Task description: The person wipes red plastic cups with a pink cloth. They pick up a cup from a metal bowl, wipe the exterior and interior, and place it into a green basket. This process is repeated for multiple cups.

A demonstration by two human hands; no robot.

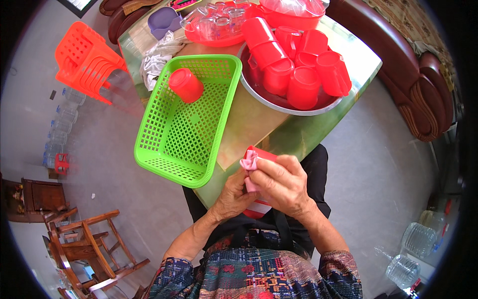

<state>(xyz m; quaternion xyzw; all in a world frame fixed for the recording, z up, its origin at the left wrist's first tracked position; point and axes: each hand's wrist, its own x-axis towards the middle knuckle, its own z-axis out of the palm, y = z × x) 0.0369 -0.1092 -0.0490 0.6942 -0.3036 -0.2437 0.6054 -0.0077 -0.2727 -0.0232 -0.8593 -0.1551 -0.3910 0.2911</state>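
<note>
Just past the near table corner, my two hands meet around a red plastic cup [267,152], mostly hidden by my fingers. My left hand [233,196] grips it from the left. A pink cloth [249,161] is pinched in my right hand [283,183], pressed against the cup's rim and side. Ahead to the left stands a green plastic basket [194,119] with one red cup [185,85] lying tilted inside. A wide metal basin [298,111] to the right holds several red mugs [304,88], piled up, some bottom up.
Behind the basket lie a crumpled white cloth [158,56] and a purple container [164,22]. Clear glasses stand on a red tray [216,39], near a red tub [291,20]. Orange stacked chairs [87,63], a wooden chair [93,250] and a leather sofa [373,48] surround the table.
</note>
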